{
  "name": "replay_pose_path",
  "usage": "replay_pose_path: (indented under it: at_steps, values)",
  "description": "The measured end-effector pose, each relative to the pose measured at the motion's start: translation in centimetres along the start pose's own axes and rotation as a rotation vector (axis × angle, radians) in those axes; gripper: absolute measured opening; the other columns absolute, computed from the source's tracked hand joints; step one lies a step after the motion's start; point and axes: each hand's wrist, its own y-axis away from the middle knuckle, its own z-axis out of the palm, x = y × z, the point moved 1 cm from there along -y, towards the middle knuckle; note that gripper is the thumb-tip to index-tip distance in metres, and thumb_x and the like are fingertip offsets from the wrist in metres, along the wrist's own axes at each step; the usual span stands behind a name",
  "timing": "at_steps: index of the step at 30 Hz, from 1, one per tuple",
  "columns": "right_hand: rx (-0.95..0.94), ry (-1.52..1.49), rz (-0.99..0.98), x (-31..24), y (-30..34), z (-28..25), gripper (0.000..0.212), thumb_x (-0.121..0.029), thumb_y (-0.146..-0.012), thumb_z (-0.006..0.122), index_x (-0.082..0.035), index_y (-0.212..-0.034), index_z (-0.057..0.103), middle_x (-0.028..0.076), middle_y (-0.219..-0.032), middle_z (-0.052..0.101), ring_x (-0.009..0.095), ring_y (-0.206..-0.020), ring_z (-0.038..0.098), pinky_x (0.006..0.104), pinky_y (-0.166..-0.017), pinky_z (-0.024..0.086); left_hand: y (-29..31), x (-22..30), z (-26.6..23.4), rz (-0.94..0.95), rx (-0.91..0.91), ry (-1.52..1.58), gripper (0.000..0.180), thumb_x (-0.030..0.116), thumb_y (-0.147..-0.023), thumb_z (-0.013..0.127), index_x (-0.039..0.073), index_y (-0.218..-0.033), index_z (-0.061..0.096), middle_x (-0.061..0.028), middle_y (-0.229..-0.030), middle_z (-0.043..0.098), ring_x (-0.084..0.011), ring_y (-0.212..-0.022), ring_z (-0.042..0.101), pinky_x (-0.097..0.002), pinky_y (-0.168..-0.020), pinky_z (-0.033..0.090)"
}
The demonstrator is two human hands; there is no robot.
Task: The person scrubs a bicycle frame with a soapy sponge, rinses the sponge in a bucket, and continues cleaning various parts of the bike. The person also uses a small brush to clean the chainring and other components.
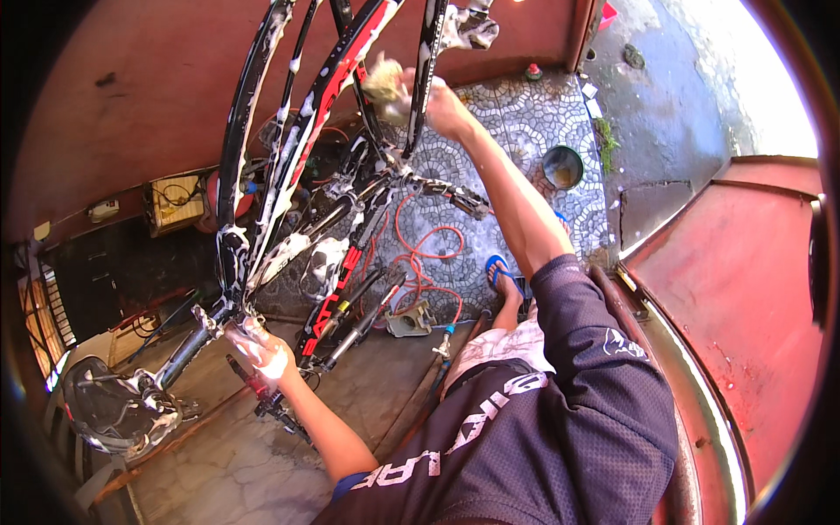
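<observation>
A black and red bicycle frame (320, 94), streaked with white foam, stands in front of me with its saddle (109, 407) at the lower left. My left hand (265, 352), wet with suds, is closed on the frame by the seat clamp; its fingertips are partly hidden. Farther off, my right hand (442, 107) grips a foamy, pale yellow sponge (383, 80) among the frame's tubes. Foam also covers the crank (464, 199) and the parts around it.
An orange hose (429, 254) loops over the patterned tile floor (499, 122). A dark bucket (562, 166) stands to the right, and a small red-capped container (533, 72) sits by the red wall (131, 96). My foot in a blue flip-flop (500, 269) is on the tiles.
</observation>
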Motion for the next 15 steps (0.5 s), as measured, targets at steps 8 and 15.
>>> replay_pose_path:
  at_steps: [8, 15]
  values:
    - [0.19, 0.285, 0.093, 4.5, 14.1, 0.3, 0.039, -0.018, -0.087, 0.071, -0.01, -0.124, 0.063, 0.015, -0.102, 0.071, 0.03, -0.09, 0.07, 0.0404, -0.081, 0.055, -1.4, 3.1, -1.2, 0.015, 0.146, 0.151, 0.048, 0.044, -0.108, 0.049, -0.002, -0.119, 0.05, -0.0241, -0.106, 0.061, -0.0403, -0.091, 0.062, -0.0493, -0.079, 0.049]
    - [0.181, 0.428, 0.191, 3.8, 19.0, 3.2, 0.048, -0.021, -0.08, 0.086, -0.005, -0.114, 0.056, 0.016, -0.102, 0.07, 0.032, -0.09, 0.071, 0.0414, -0.079, 0.058, -0.4, 1.1, -0.1, -0.098, 0.347, 0.276, 0.049, 0.038, -0.092, 0.079, 0.002, -0.118, 0.057, -0.02, -0.117, 0.06, -0.0272, -0.094, 0.065, -0.0406, -0.074, 0.056]
